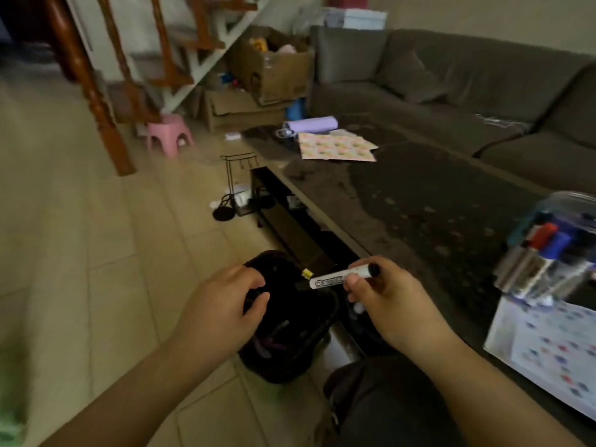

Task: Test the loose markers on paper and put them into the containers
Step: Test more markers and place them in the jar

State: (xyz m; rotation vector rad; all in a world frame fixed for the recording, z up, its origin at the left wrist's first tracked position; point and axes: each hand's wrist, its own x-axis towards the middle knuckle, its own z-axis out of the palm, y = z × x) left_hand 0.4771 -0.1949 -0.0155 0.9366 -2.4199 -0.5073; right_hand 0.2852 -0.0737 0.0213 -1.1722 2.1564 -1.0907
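1. Leftmost, a wooden stair post (pixel 93 101) is rising from the tiled floor (pixel 96 253), and a pink stool (pixel 170 133) is standing just beyond it, in front of cardboard boxes (pixel 271 71).
2. Lower down, the left hand (pixel 222 312) is reaching over a black bin (pixel 290 317) on the floor, its fingers curling round the bin's near rim and gripping it.
3. A wire stand (pixel 233 188) is sitting on the floor farther back, beside the end of the worktop (pixel 419 195).
4. Just right of the left hand, a white marker (pixel 342 278) is lying nearly level above the bin's opening, its black cap pointing right and its plain end pointing left.
5. The right hand (pixel 387 295) is pinching that marker near the capped end, thumb and fingers closing together on the barrel.
6. At the far end of the worktop, patterned paper (pixel 337 147) is lying flat, with a lilac roll (pixel 311 124) just behind it.
7. A grey sofa (pixel 467 85) is running along the far side of the worktop.
8. Rightmost, a clear container (pixel 554 243) is lying tilted on the worktop, holding markers with red and blue caps; it is blurred, so a count is not possible.
9. Below it, a white test sheet (pixel 548 350) covered in small coloured marks is resting on the worktop's near corner.
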